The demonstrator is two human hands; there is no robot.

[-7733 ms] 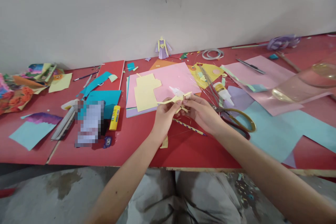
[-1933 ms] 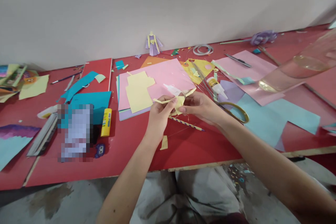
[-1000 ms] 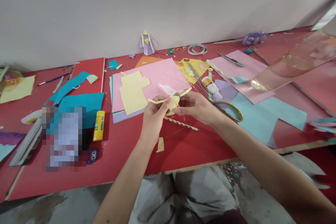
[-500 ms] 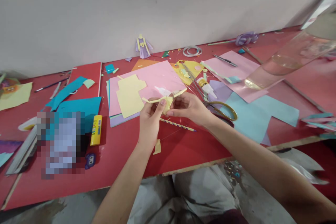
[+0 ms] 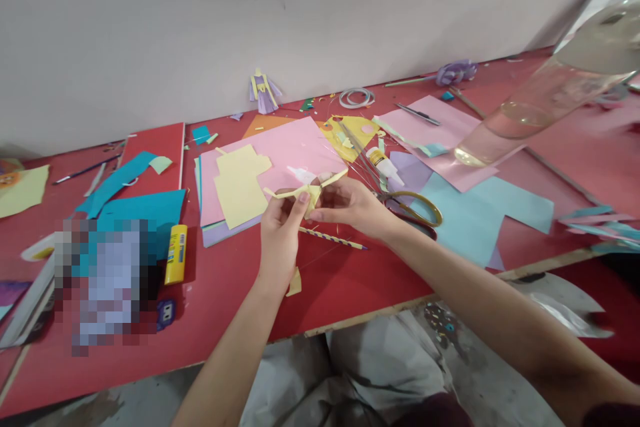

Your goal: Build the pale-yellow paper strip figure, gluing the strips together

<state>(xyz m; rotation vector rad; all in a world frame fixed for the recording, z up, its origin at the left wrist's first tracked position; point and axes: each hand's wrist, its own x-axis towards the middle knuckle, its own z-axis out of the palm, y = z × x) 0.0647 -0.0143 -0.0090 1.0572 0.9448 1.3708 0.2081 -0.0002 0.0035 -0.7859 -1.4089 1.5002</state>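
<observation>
— Yellow paper, a small folded piece (image 5: 311, 192), sits between my two hands, up above the red table (image 5: 350, 280). My left hand (image 5: 278, 232) pinches it from below. My right hand (image 5: 350, 203) pinches its other side.

— What step is it?

— I think I'm folding or pressing it. Next needs a soft, careful squeeze.

— Which way does it point?

— Its thin strips run left to right, the right tip higher. A striped pencil (image 5: 333, 237) lies just under, scissors (image 5: 407, 203) near.

Scissors (image 5: 410, 203) lie on the red worktop (image 5: 340, 280) beside a glue bottle (image 5: 384, 165); striped pencil (image 5: 333, 238) nearby, yellow glue stick (image 5: 176, 263) further left, pink sheet (image 5: 285, 147) behind.
</observation>
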